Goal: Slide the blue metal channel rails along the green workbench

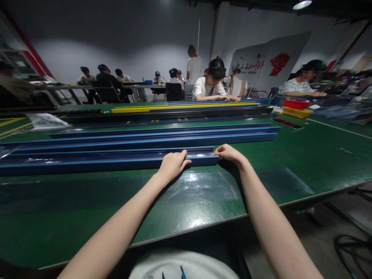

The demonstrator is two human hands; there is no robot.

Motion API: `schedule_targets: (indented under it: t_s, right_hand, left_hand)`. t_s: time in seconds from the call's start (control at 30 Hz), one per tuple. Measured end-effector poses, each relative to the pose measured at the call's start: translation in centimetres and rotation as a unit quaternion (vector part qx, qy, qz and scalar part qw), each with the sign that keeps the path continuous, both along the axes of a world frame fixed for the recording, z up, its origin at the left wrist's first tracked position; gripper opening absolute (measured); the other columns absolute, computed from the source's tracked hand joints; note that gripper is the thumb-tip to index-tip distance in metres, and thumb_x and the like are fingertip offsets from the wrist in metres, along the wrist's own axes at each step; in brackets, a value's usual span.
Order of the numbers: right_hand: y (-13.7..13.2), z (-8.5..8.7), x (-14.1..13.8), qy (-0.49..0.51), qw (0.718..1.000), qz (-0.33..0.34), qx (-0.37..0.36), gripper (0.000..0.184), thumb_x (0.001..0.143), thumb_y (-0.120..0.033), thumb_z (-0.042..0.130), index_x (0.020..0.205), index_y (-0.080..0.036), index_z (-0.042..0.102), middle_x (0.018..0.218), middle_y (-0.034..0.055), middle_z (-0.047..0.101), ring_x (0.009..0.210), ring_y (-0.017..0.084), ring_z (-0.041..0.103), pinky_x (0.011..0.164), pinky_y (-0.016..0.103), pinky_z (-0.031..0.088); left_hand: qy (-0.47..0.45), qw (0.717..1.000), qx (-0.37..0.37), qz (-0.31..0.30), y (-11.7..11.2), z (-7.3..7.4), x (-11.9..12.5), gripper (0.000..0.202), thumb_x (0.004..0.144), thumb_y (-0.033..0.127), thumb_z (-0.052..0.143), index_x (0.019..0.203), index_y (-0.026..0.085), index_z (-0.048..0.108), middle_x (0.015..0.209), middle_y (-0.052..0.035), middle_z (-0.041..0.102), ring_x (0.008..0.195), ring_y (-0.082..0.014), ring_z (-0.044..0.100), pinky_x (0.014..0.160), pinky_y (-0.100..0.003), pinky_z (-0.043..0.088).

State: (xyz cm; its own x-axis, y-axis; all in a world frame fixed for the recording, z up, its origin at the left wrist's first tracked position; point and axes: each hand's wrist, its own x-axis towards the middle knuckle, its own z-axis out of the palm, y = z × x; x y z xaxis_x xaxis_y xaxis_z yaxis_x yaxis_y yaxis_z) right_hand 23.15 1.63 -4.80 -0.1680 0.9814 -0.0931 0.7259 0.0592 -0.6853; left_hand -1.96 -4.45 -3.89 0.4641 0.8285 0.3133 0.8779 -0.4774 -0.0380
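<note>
A long blue channel-shaped strip (116,162) lies across the green table in front of me, with shiny clear film (200,153) inside it. My left hand (173,164) grips its near wall close to the right end, fingers over the top and thumb along the near side. At that end, my right hand (228,152) is closed in a pinch, its fingertips at the channel's open mouth. What those fingertips hold is too small to make out. A flat clear plastic sheet (203,188) lies on the table under my forearms.
Beyond lie more blue strips (162,137), a black strip (209,114) and a yellow strip (186,107). Red and yellow bins (297,112) stand at the right, near a dark flat device (287,123). A co-worker (210,83) leans over the far side. The table's near edge (203,228) runs below my arms.
</note>
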Motion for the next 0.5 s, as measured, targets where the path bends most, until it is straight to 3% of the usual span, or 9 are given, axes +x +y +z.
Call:
schedule_targets:
  t_s: [0.5]
  right_hand:
    - [0.11, -0.17, 0.06, 0.008, 1.000, -0.005, 0.012, 0.020, 0.066, -0.031, 0.060, 0.059, -0.012, 0.063, 0.049, -0.0001, 0.054, 0.048, 0.008, 0.045, 0.050, 0.021, 0.035]
  left_hand:
    - [0.008, 1.000, -0.011, 0.010, 0.12, -0.02, -0.13, 0.029, 0.088, 0.045, 0.036, 0.098, 0.021, 0.048, 0.086, -0.0044, 0.066, 0.079, -0.0202, 0.062, 0.063, -0.025, 0.040]
